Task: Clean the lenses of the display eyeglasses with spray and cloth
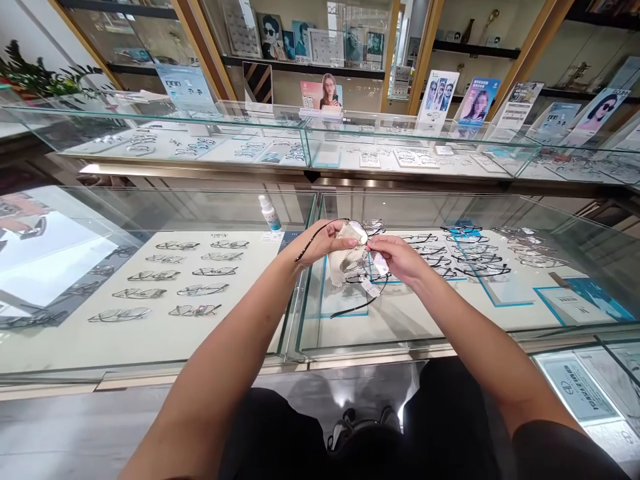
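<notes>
Over the right-hand glass case, my left hand point(325, 245) is closed on a beige cloth point(341, 265) and a pair of eyeglasses, one dark temple of which lies across the wrist. My right hand point(395, 255) pinches the same eyeglasses point(347, 312) at the other side, its fingertips close to those of my left hand. The other dark temple hangs down toward the near side. White tags point(371, 286) dangle from the frame. Cloth and fingers hide most of the lenses.
Rows of eyeglasses point(179, 289) lie in the left case. More frames point(480, 259) are in the right case. A white spray bottle point(270, 213) stands behind my left hand. Glass edges point(295, 287) divide the cases. Another display counter point(200, 165) runs behind.
</notes>
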A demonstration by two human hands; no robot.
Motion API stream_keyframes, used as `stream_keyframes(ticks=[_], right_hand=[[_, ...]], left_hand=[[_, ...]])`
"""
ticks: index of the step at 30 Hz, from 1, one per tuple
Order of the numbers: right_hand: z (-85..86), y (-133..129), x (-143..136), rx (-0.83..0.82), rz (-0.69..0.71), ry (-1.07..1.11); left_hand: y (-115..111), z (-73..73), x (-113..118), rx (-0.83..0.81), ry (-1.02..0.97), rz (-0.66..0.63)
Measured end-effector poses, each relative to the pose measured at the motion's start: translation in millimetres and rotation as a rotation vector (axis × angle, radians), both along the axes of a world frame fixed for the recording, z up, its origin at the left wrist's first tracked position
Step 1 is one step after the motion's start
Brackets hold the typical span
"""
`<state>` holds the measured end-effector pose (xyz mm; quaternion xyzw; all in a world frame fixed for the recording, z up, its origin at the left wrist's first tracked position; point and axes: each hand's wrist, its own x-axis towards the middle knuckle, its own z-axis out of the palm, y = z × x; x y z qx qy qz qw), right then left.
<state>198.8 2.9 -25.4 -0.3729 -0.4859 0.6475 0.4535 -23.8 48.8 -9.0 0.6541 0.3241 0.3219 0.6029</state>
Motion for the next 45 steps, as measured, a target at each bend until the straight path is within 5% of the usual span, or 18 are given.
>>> stream_keyframes(ticks=[9,22,29,32,37,40,45], right_hand=[[6.6,-2.3,2.6,-0.048,0.148,0.046],[0.3,0.7,3.2,-0.042,0.13,0.076],[2.1,0.7,5.4,0.038,0.077,0.0],[8.9,-7.3,6.4,0.186,-0.006,-0.123],[20.1,-25.0,7.2,0.674,-0.251,-0.411],[19.6,-28.5,6.4,0.909,-0.258,-0.591],[14.3,-26.7,4.7,1.065,-0.254,-0.68]], left_hand=[[-13.2,16.8,5.8,-0.012,0.046,-0.016],[-27.3,12.1,22.9,0.253,0.016,0.223],[-24.0,5.7,24.7,0.16,-0.146,0.207],[-21.3,6.9,23.2,0.028,-0.182,0.207],[-22.7,12.4,24.2,-0.11,-0.187,0.231],[-25.4,10.6,27.4,-0.171,-0.168,0.207],[-29.2,5.6,30.8,-0.22,-0.136,0.217]])
